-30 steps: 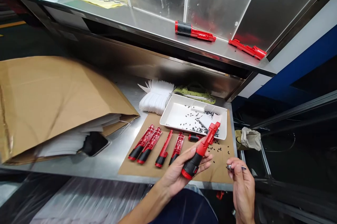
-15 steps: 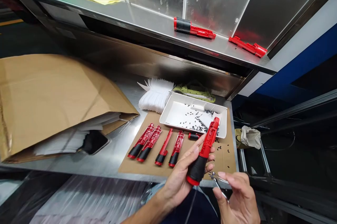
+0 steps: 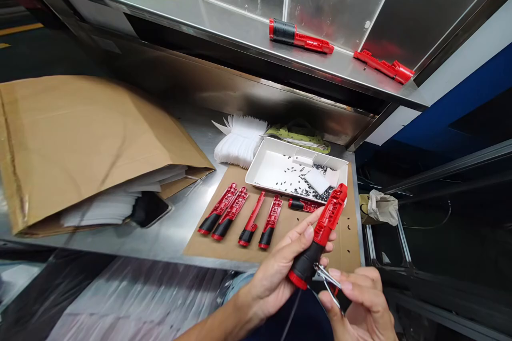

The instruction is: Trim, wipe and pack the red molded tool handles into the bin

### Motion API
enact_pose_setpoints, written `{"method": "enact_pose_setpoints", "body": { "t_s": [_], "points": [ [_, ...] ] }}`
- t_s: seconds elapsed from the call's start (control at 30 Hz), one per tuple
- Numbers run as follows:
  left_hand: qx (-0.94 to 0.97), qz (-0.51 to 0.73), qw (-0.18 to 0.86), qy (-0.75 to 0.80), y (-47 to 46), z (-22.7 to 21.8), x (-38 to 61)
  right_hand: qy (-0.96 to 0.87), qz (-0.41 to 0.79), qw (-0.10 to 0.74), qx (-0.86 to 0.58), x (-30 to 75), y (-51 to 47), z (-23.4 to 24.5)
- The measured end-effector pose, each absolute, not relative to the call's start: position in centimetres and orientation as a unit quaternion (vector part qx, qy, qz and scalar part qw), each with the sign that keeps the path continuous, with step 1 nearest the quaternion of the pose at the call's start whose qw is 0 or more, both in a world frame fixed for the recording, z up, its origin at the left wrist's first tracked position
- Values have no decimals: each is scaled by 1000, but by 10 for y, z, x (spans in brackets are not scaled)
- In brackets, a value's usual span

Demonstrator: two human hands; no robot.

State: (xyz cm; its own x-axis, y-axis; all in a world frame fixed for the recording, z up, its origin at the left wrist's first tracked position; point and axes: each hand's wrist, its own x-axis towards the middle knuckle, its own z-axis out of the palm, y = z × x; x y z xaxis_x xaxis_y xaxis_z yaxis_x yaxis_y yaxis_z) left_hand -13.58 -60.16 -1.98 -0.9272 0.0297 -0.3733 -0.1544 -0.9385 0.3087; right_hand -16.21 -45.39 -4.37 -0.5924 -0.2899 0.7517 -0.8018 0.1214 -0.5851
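Observation:
My left hand (image 3: 280, 271) grips a red and black tool handle (image 3: 319, 237) by its black end, tilted up toward the right. Just below it, my right hand (image 3: 360, 303) pinches a small bent metal wire clip (image 3: 328, 279) whose tip touches the handle's black end. Several red and black handle halves (image 3: 240, 215) lie in a row on a cardboard sheet (image 3: 224, 250) in front of me. Behind them stands a white tray (image 3: 268, 170) scattered with small black screws.
A large brown cardboard box (image 3: 80, 138) lies on its side at the left over white sheets and a dark phone (image 3: 150, 208). A white stack of parts (image 3: 239, 141) sits behind the tray. Two red pieces (image 3: 302, 37) (image 3: 383, 67) rest on the steel shelf above.
My right hand has come in from the right with the wire clip to the handle's black end. My left hand has tilted the handle more upright and lifted it slightly.

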Motion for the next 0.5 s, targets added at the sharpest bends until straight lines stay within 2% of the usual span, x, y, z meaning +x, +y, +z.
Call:
{"method": "enact_pose_setpoints", "body": {
  "t_s": [0.5],
  "points": [
    [-170, 965, 70, 186, -597, -17, -135, -720, 531, 273, 354, -156, -461, -32]
  ]
}}
